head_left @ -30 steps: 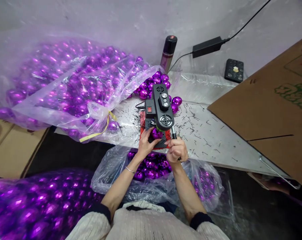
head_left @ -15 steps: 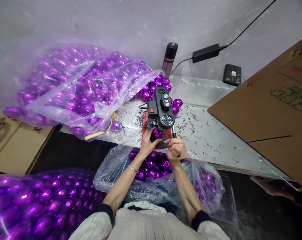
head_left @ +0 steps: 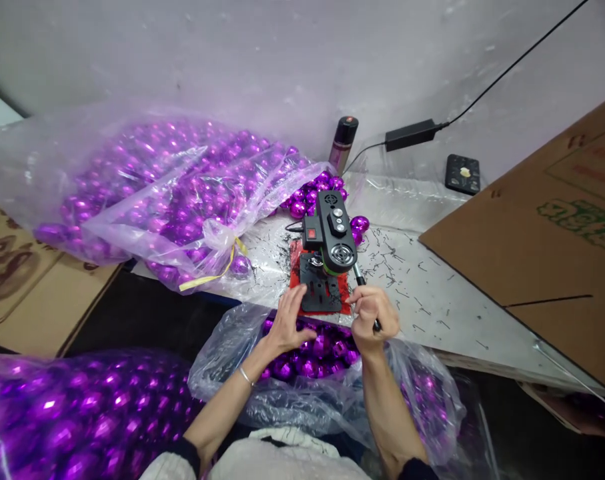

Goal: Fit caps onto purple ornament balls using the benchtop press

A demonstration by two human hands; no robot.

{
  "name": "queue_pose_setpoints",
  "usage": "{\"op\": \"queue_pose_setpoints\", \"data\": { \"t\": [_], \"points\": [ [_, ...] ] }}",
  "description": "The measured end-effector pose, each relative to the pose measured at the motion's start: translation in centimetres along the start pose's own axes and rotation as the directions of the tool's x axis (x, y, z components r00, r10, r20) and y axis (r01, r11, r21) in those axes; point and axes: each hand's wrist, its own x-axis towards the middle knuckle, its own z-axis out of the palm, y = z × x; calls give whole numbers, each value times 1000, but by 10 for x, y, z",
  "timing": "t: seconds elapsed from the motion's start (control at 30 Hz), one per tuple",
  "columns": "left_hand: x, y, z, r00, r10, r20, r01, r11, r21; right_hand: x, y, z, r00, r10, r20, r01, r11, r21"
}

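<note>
A small black bench press machine [head_left: 338, 230] with a red switch stands on a red mat [head_left: 295, 257] at the table's front edge. My right hand [head_left: 375, 317] is wrapped around its lever handle [head_left: 361, 279], on the machine's right side. My left hand [head_left: 288, 323] has its fingers apart and holds nothing; its fingertips are by the left front corner of the black base plate [head_left: 321, 300]. No ball is on that plate. Below both hands, shiny purple balls [head_left: 322, 347] fill a container lined with clear plastic [head_left: 222, 347].
A big clear bag of purple balls [head_left: 172, 180] lies on the table's left, tied with yellow ribbon [head_left: 207, 285]. A spray can [head_left: 343, 143], a power adapter [head_left: 409, 135] and a phone [head_left: 462, 173] are at the back. A cardboard box [head_left: 532, 233] is on the right. Black bits litter the tabletop [head_left: 407, 273].
The purple ball under the machine has left the plate and my left hand has let go, opening and drawing back. My right hand has moved down and right with the lever.
</note>
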Motion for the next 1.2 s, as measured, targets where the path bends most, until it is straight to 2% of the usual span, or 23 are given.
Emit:
{"op": "queue_pose_setpoints", "data": {
  "t": [0.07,0.17,0.2,0.3,0.37,0.47,0.6,0.73,0.8,0.9,1.0,1.1,1.2],
  "points": [
    [45,-15,-7,981,-120,-151,111,992,-68,-5,2,0,1000,-2,-4,2,1000,-2],
    [141,-37,-16,882,-317,-348,273,947,-168,-8,3,1,1000,-7,-25,7,1000,-9],
    [174,-42,-18,850,-360,-385,304,931,-200,-9,3,2,999,-14,-33,14,1000,-9],
    [250,-48,-18,825,-437,-359,389,899,-202,-10,3,2,999,-28,-40,27,1000,-13],
    [277,-46,-14,794,-529,-301,506,848,-157,-11,3,2,999,-28,-22,28,999,-26],
    [290,-42,-8,739,-628,-244,611,777,-150,-12,2,1,999,-35,3,35,998,-50],
    [284,-42,-9,714,-662,-227,551,731,-403,-11,1,1,999,-50,3,50,997,-62],
    [257,-43,-24,697,-688,-202,488,662,-569,-10,1,3,999,-37,1,37,998,-45],
    [231,-41,-32,698,-692,-183,442,618,-650,-11,2,3,1000,-29,-6,28,999,-33],
    [179,-33,-37,726,-676,-125,367,536,-761,-11,3,4,1000,-23,-13,23,999,-24],
    [124,-19,-30,739,-673,-27,401,471,-786,-8,3,5,1000,-21,-24,20,1000,-17],
    [82,-2,-14,729,-685,-11,464,506,-727,-2,0,6,999,-13,-41,12,1000,-19],
    [62,12,3,791,-609,-60,461,657,-597,3,-3,8,999,-14,-41,13,1000,-23]
  ]
}}
